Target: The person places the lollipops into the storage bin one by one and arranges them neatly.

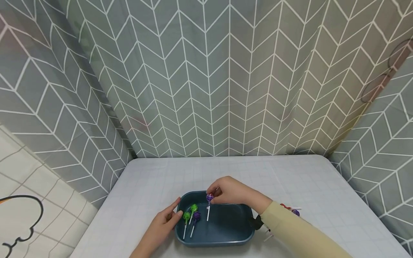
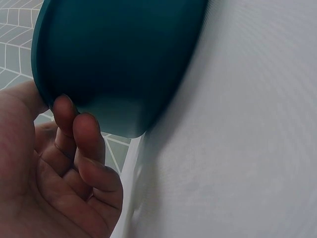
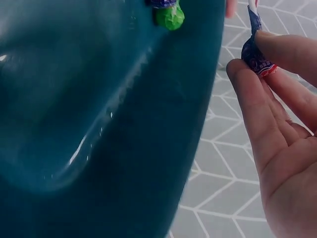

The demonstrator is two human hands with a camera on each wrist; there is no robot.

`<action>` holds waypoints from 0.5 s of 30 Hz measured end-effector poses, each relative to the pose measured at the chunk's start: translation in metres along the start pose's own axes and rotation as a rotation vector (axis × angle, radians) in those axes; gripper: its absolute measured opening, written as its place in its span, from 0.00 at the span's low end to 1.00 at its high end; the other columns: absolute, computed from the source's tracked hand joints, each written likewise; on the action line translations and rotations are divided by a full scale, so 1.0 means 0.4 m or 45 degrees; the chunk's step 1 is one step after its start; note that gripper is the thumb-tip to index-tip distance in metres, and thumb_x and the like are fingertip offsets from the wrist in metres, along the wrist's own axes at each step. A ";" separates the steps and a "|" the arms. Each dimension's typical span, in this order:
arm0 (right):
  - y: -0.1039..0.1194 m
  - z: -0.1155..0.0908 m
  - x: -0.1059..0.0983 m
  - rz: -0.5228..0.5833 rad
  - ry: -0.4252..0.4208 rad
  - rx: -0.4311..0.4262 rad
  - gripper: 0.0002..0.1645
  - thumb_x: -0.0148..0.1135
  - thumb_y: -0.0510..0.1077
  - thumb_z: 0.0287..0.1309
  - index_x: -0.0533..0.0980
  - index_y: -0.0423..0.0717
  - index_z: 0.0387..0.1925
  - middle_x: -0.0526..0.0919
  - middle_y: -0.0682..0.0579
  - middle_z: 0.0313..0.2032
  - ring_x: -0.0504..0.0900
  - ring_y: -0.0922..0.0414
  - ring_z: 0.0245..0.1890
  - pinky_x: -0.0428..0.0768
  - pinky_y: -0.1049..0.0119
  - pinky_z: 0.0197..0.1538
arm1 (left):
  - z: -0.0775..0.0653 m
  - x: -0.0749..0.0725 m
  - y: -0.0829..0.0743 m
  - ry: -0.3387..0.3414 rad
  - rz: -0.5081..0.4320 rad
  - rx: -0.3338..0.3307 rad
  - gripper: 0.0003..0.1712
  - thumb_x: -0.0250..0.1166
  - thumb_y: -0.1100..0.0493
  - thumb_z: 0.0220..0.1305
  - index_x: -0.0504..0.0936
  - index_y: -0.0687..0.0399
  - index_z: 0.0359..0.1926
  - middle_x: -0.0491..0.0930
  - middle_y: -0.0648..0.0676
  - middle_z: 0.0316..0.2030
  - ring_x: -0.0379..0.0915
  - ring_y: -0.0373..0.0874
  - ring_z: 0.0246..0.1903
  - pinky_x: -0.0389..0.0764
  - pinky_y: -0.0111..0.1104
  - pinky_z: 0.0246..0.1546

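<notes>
A dark teal tray (image 1: 229,224) with raised walls sits on the table. My left hand (image 1: 162,225) grips its left rim between thumb and fingers; the left wrist view shows the fingertips (image 2: 86,130) against the tray's wall (image 2: 124,59). Above the tray's far side, my right hand (image 1: 233,190) pinches a purple-and-red wrapped lollipop (image 1: 209,197) by its head, the white stick pointing down. In the right wrist view this lollipop (image 3: 255,57) is held between thumb and fingertips. Two green lollipops (image 1: 193,208) and a purple one (image 1: 196,215) lie at the tray's left end.
More lollipops (image 1: 295,212) lie on the white-covered table (image 1: 155,179), right of the tray and partly hidden by my right sleeve (image 1: 290,225). A black object (image 1: 257,223) shows beside that sleeve. Patterned grey curtains (image 1: 219,89) hang behind and at the sides.
</notes>
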State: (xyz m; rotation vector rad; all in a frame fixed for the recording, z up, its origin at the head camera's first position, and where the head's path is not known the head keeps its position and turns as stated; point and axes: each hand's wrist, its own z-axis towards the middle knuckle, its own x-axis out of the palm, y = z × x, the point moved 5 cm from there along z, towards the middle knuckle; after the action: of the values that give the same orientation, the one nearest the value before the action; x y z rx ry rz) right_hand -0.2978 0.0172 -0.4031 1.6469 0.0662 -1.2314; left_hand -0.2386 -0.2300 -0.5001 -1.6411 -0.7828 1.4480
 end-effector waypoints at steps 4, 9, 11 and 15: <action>0.008 0.019 0.021 -0.036 0.033 0.004 0.15 0.72 0.40 0.56 0.84 0.43 0.47 0.85 0.59 0.38 0.82 0.69 0.36 0.79 0.75 0.39 | 0.002 0.001 0.004 -0.005 -0.005 -0.015 0.36 0.58 0.41 0.71 0.65 0.48 0.74 0.74 0.50 0.24 0.68 0.41 0.22 0.74 0.32 0.24; 0.009 0.039 0.051 -0.078 0.078 -0.011 0.17 0.72 0.40 0.56 0.84 0.41 0.49 0.85 0.59 0.39 0.81 0.70 0.36 0.78 0.75 0.40 | 0.004 0.003 0.006 -0.007 -0.002 -0.018 0.36 0.59 0.41 0.71 0.65 0.49 0.74 0.74 0.50 0.24 0.69 0.42 0.23 0.74 0.32 0.24; 0.005 0.048 0.064 -0.100 0.091 -0.020 0.17 0.72 0.39 0.57 0.84 0.40 0.49 0.85 0.59 0.39 0.81 0.70 0.36 0.78 0.76 0.40 | 0.005 0.003 0.006 -0.001 -0.006 -0.019 0.36 0.58 0.41 0.71 0.65 0.49 0.74 0.74 0.50 0.24 0.69 0.42 0.23 0.74 0.32 0.25; 0.001 0.063 0.087 -0.179 0.106 -0.039 0.15 0.72 0.39 0.57 0.85 0.42 0.46 0.85 0.60 0.36 0.81 0.71 0.35 0.77 0.77 0.39 | 0.005 0.002 0.007 0.005 -0.014 -0.027 0.36 0.58 0.41 0.71 0.65 0.50 0.74 0.74 0.51 0.24 0.69 0.42 0.23 0.74 0.32 0.24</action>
State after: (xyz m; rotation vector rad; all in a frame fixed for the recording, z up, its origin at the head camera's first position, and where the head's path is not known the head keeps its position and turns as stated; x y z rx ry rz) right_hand -0.2983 -0.0188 -0.4269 1.6897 0.2548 -1.2602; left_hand -0.2407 -0.2303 -0.5028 -1.6524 -0.8063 1.4327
